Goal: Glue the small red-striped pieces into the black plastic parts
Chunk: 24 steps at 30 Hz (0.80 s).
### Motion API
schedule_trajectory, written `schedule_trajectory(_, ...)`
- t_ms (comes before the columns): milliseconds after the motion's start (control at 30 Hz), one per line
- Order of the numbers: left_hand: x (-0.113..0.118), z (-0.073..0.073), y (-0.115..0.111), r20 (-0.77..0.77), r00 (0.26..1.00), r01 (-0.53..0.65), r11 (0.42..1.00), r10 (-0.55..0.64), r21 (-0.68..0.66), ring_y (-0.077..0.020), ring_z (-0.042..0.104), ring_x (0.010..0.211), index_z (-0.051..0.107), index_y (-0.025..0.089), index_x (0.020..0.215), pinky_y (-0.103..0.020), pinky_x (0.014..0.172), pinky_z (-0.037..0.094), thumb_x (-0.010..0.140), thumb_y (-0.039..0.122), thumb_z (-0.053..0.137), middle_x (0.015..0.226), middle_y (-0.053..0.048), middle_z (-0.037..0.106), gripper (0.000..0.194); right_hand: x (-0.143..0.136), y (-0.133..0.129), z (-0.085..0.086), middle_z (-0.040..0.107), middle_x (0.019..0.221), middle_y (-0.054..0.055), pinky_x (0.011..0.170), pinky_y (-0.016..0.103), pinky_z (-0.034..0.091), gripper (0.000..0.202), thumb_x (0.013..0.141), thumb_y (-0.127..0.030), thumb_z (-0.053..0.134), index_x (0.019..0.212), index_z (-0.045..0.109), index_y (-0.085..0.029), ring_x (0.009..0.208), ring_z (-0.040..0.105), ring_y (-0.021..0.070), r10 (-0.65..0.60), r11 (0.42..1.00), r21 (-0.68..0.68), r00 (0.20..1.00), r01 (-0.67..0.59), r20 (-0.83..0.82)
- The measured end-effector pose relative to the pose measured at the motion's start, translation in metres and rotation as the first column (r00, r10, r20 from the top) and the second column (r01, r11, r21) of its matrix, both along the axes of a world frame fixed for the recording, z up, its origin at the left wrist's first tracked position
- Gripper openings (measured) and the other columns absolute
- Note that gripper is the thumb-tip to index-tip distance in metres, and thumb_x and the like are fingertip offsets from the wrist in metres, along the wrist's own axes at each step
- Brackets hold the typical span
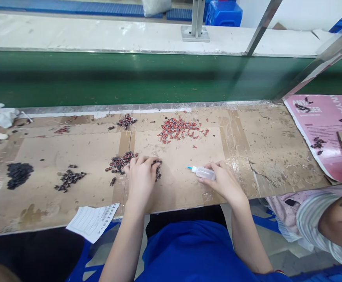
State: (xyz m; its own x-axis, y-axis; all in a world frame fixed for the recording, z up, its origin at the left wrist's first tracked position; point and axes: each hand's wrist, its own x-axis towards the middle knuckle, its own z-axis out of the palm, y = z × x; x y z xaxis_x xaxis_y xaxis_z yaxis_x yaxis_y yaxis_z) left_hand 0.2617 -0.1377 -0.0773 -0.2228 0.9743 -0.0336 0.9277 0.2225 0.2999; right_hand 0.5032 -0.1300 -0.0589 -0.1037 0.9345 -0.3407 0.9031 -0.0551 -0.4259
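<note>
My right hand [222, 178] is closed around a small clear bottle [205, 173] with a white cap and a blue tip that points left. My left hand [141, 170] rests on the cardboard, fingers bent down, between a pile of red and dark small parts [120, 162] and a few dark parts [158, 171] at its thumb side. Whether its fingertips pinch a part is hidden. Farther back lies a spread pile of small red parts [177, 129].
Left are a black pile [19, 175], a dark brown pile [70, 180] and a paper slip [93, 222] over the front edge. A green belt [115, 78] runs behind. A co-worker's arm [339, 219] is right, near a pink sheet [317, 133].
</note>
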Motion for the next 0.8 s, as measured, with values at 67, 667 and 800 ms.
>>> schedule_trajectory(67, 0.003, 0.0, 0.005, -0.005, 0.999, 0.05, 0.998, -0.05, -0.036, -0.0316, 0.053, 0.104, 0.074, 0.023, 0.093, -0.044, 0.085, 0.034, 0.09, 0.024, 0.051, 0.104, -0.011, 0.072, 0.023, 0.003, -0.001, 0.0, 0.063, 0.101, 0.008, 0.083, 0.033, 0.047, 0.025, 0.077, -0.03, 0.074, 0.099, 0.065, -0.022, 0.095, 0.064, 0.0237, 0.008, 1.0, 0.029, 0.999, -0.007, -0.036)
schedule_trajectory(667, 0.029, -0.028, -0.001, 0.217, 0.94, 0.235, 0.961, -0.263, 0.146, -0.0249, 0.057, 0.102, 0.072, 0.026, 0.102, -0.042, 0.09, 0.029, 0.091, 0.027, 0.059, 0.103, -0.006, 0.073, 0.017, -0.025, 0.009, -0.035, 0.061, 0.059, -0.001, 0.045, 0.024, 0.036, 0.033, 0.063, -0.051, 0.07, 0.07, 0.065, -0.019, 0.047, 0.044, 0.0101, -0.378, 0.804, -0.171, 0.268, 0.569, -0.886)
schedule_trajectory(800, 0.029, -0.03, -0.002, 0.218, 0.931, 0.261, 0.951, -0.294, 0.168, -0.0252, 0.058, 0.104, 0.074, 0.026, 0.096, -0.041, 0.088, 0.031, 0.09, 0.026, 0.06, 0.106, -0.006, 0.073, 0.015, -0.038, 0.011, -0.036, 0.064, 0.062, 0.001, 0.058, 0.029, 0.048, 0.027, 0.064, -0.045, 0.071, 0.064, 0.062, -0.019, 0.057, 0.056, 0.0148, -0.3, 0.823, -0.062, 0.339, 0.564, -0.892)
